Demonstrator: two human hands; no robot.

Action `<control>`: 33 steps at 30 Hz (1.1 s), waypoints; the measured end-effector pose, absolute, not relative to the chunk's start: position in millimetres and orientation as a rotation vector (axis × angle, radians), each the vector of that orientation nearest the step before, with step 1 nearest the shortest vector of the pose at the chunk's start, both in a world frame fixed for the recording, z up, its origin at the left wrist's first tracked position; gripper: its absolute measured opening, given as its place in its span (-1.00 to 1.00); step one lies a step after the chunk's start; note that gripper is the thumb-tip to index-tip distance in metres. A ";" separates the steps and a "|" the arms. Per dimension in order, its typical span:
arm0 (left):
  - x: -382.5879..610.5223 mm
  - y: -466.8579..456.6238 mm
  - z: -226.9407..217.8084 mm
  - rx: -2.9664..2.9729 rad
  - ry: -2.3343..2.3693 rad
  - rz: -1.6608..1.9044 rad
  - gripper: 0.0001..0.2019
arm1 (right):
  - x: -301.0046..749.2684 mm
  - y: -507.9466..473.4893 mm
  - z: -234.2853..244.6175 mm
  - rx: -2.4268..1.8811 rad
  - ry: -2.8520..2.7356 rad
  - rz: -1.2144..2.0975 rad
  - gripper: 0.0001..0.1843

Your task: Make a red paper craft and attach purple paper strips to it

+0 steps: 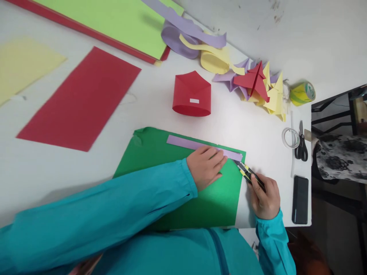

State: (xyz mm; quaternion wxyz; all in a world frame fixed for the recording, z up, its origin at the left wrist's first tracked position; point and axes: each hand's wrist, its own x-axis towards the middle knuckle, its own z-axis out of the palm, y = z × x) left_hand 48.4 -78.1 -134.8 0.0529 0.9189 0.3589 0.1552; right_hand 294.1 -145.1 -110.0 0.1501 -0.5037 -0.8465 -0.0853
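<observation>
A green paper sheet (pixel 149 152) lies on the white table (pixel 57 172) in front of me. A lilac paper strip (pixel 189 144) rests along its far edge. My left hand (pixel 207 167) lies flat on the green sheet, fingers stretched out and pressing the strip down. My right hand (pixel 265 198) is closed round a yellow and black utility knife (pixel 249 173), whose tip sits at the strip's right end, near the sheet's corner.
A red folded paper form (pixel 191 95), a red sheet (pixel 80 99), a yellow sheet (pixel 23 65) and a lime sheet (pixel 114 19) lie beyond. Paper stars (pixel 258 84), curled strips (pixel 197 42), tape rolls (pixel 302 93), scissors (pixel 301 147) and a phone (pixel 300 198) sit at the right edge.
</observation>
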 end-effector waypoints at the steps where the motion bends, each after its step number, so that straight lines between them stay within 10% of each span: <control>1: 48.5 -78.1 -134.9 2.797 1.092 0.473 -0.55 | 294.2 -145.4 -110.1 -1.455 -2.427 -0.266 -0.40; 33: 48.6 -80.0 -138.0 2.793 1.098 0.492 -0.55 | 306.4 -148.2 -105.1 -1.438 -2.503 -0.165 -0.43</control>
